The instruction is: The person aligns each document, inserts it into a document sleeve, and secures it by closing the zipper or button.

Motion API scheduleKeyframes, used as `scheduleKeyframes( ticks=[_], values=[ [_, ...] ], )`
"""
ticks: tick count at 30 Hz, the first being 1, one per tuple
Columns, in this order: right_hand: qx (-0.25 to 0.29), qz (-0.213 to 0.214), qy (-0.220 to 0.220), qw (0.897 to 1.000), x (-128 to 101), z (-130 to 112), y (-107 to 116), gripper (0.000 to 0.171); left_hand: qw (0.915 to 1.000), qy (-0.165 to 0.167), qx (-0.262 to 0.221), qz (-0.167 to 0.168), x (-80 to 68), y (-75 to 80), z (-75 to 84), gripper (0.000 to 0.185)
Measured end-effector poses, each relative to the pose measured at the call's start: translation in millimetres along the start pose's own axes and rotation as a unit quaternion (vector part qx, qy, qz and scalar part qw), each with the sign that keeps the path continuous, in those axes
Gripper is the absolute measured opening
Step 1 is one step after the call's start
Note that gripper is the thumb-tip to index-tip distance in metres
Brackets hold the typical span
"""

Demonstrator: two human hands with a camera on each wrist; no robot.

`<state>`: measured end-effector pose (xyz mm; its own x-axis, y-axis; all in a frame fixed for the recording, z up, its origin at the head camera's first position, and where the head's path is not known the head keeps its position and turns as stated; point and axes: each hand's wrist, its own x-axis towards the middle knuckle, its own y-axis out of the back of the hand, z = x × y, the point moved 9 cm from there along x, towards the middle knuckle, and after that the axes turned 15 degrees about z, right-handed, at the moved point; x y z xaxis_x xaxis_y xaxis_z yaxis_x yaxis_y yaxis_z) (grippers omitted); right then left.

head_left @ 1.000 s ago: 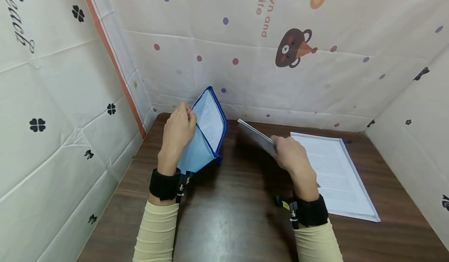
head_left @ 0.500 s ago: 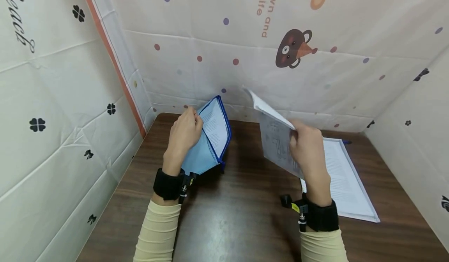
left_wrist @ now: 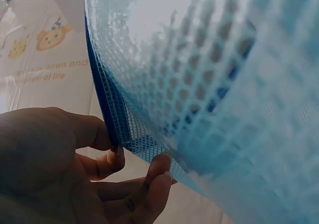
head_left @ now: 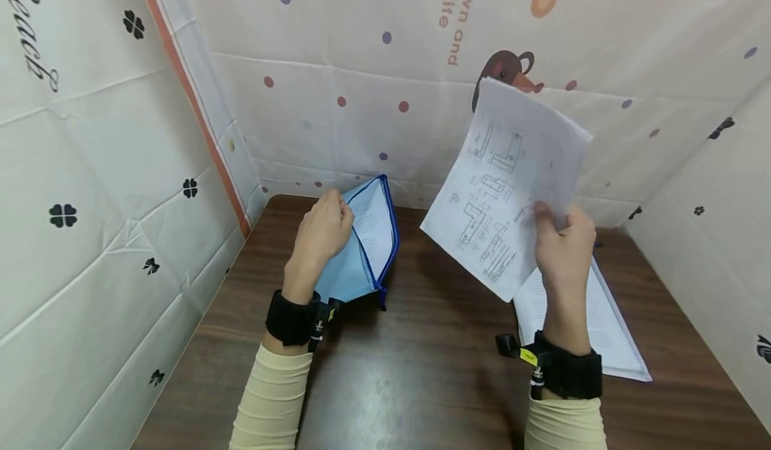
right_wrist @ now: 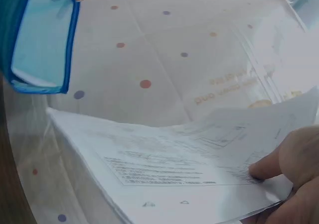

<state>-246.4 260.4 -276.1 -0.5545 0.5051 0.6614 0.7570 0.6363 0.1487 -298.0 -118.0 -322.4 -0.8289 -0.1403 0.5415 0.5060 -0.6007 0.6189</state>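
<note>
My left hand pinches the edge of a blue mesh zipper pouch, seen close up in the left wrist view with thumb and fingers at its dark blue border. The pouch stands tilted with its mouth spread, and a printed sheet shows inside. In my right hand is a stack of papers printed with line drawings, raised above the table. The thumb lies on top of the stack in the right wrist view, the fingers beneath. Pouch and stack are apart.
At the right of the dark wooden table lies a white-edged document bag with printed text, partly behind my right hand. Patterned cloth walls stand at the back and both sides.
My right hand has lifted the paper stack up and to the right, turning its printed face toward the head view. The left hand and pouch have shifted slightly right and down.
</note>
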Motion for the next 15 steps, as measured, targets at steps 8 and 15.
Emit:
scheduleKeyframes(
  ticks=[8,15],
  values=[
    [0.146,-0.005,-0.019,0.989,6.9,-5.3,9.5,0.041,0.9998,-0.012,0.010,-0.016,-3.2,-5.3,10.1,0.022],
    [0.210,-0.013,-0.053,0.976,8.4,0.4,8.5,0.040,0.9995,-0.006,0.025,-0.020,-4.8,-7.6,8.5,0.025]
  ],
)
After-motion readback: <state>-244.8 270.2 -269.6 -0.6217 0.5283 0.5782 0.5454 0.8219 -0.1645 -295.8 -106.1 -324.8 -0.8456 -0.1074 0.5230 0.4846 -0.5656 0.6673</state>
